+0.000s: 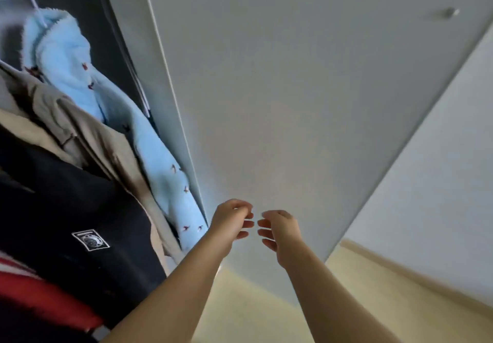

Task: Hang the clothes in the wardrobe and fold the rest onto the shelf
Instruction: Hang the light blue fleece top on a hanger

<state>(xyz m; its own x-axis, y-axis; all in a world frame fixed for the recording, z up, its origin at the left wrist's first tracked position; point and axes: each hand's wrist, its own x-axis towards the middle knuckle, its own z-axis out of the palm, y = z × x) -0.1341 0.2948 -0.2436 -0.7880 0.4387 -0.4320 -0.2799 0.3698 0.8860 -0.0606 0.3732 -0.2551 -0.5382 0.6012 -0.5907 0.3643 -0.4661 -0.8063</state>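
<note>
Left hand (230,221), right hand (280,232), both bare (forearms (186,284) too)

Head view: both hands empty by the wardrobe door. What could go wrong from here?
1. The blue fleece hangs against the door edge; closing could pinch it.
2. Its hanger hook is blurred, so whether it sits securely is unclear; it may slip.
3. The beige coat and dark garment hang packed close; adding another could knock one off.

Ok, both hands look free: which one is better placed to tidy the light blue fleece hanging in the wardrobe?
Left, probably. The left hand is empty and hovers beside the hem of the light blue fleece; the right hand, also empty, is farther off, in front of the white door.
</note>
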